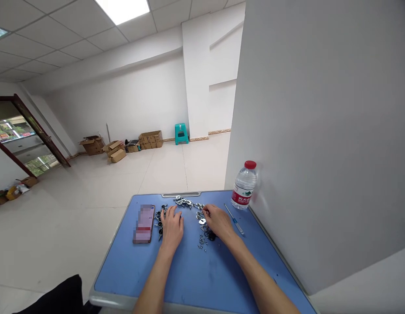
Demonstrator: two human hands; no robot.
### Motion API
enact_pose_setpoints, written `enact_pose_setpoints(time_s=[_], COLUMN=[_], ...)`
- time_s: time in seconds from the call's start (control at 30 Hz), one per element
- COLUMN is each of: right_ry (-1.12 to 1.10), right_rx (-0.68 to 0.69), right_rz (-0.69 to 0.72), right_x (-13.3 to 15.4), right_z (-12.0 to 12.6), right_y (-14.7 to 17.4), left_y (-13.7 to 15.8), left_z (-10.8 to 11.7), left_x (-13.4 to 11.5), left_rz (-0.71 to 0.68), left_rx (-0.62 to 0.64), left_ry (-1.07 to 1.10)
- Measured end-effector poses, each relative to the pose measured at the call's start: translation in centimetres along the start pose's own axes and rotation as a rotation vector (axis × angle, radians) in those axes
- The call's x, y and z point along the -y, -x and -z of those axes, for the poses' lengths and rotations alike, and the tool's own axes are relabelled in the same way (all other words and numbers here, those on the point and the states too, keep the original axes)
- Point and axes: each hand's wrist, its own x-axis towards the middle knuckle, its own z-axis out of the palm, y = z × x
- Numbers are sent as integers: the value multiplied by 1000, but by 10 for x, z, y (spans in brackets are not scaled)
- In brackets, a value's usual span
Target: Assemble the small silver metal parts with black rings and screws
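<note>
My left hand (172, 227) lies palm down on the blue table, its fingers spread and slightly bent. Its fingertips are beside a row of small metal parts with black round pieces (160, 224), partly hidden by the fingers. My right hand (219, 221) is closed, thumb and fingers together over a column of flat silver metal pieces (201, 220); whatever it pinches is hidden. Below these pieces are small silver balls or nuts (202, 242) and black rings (210, 236), the latter close under my right wrist. A pile of silver metal parts (183, 201) lies toward the far edge.
A phone (144, 224) lies at the left of the blue table (202, 279). A blue-handled screwdriver-like tool (235, 220) lies right of my right hand. A water bottle with a red cap (244, 185) stands by the wall at the right. Cardboard boxes (151, 140) and a teal stool (181, 133) stand farther off.
</note>
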Motion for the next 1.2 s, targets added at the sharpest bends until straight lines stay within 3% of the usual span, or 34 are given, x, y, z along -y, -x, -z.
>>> enact_pose_setpoints(time_s=[0.13,0.23,0.37,0.63,0.9,1.2], right_ry=[-21,-25,-17,-28,-18,-143], right_rx=[-25,-36,-39,-76,-27,-42], right_rz=[-26,-35,-28,-12,-3,-58], right_x=[-7,-9,-10,-17,-21,-23], right_z=[0,-1,-2,-6,-12,-8], right_y=[-4,-5,-5,-9,-8,-8], left_y=[-29,-51,-63,-58,-55,-38], left_z=[7,5,-4,-5,-1,36], left_x=[8,9,5,7,6,9], left_rz=[161,187,212,139,162,265], left_rx=[43,157,169,138,141,20], left_ry=[94,13,-45,-162,-102,123])
